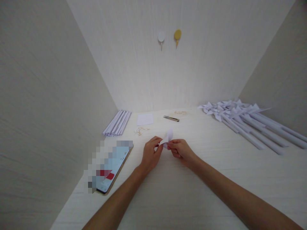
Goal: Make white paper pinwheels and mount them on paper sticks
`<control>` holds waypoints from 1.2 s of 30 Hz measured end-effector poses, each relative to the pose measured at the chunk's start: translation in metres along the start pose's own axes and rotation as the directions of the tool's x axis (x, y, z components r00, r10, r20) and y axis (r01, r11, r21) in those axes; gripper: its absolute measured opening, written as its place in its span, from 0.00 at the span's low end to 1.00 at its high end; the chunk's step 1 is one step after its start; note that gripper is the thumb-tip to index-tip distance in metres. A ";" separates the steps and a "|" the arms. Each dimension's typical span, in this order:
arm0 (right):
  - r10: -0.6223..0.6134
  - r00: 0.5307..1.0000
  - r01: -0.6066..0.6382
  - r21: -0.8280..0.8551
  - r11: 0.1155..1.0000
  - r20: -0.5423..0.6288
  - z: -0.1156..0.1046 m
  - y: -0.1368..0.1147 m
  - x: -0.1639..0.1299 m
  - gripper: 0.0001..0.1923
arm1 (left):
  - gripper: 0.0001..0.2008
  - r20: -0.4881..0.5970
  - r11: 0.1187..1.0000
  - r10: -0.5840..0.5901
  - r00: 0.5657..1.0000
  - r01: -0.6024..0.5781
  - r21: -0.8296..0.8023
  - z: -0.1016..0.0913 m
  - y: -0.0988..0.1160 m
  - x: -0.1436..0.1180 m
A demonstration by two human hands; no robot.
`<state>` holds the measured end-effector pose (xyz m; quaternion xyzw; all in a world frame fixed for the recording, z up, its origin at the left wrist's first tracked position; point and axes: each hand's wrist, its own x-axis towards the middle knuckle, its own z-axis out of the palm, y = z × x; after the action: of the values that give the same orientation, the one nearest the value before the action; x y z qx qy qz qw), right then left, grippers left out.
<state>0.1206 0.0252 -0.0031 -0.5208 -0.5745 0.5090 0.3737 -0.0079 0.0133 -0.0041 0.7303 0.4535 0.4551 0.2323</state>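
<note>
A small white piece of paper (169, 134), curled and folded, is held between my two hands above the middle of the table. My left hand (151, 153) pinches its left edge between thumb and fingers. On the other side, my right hand (179, 149) grips the paper's lower right part, with the fingertips close together. Parts of the paper are hidden behind the fingers. Just beyond the hands lie a box cutter (171, 118), a flat white paper sheet (145, 119) and a little heap of thin, pale sticks or strips (140, 130).
Rolled white paper tubes (117, 123) lie bundled at the back left. Several paper pinwheels on paper sticks (249, 121) are piled at the right. A phone (115, 167), partly pixelated, lies at the left. Two hooks (177, 34) are on the back wall; walls enclose three sides.
</note>
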 end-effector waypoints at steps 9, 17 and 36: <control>-0.458 0.883 0.334 -0.552 0.764 -0.099 -0.002 0.008 -0.004 0.11 | 0.11 0.004 0.999 -0.022 1.000 0.022 -0.027 0.001 -0.004 0.000; -0.267 0.957 0.229 -0.271 0.935 -0.110 0.002 0.010 0.005 0.11 | 0.10 -0.021 0.995 -0.073 0.997 0.071 -0.075 0.000 -0.004 0.000; -0.422 0.901 0.297 -0.565 0.769 -0.101 0.002 0.015 -0.001 0.12 | 0.10 0.014 0.951 -0.185 0.983 0.183 -0.248 0.002 -0.005 0.001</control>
<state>0.1223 0.0230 -0.0175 -0.5372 -0.7373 0.1845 0.3656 -0.0083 0.0165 -0.0090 0.6479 0.4601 0.4880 0.3611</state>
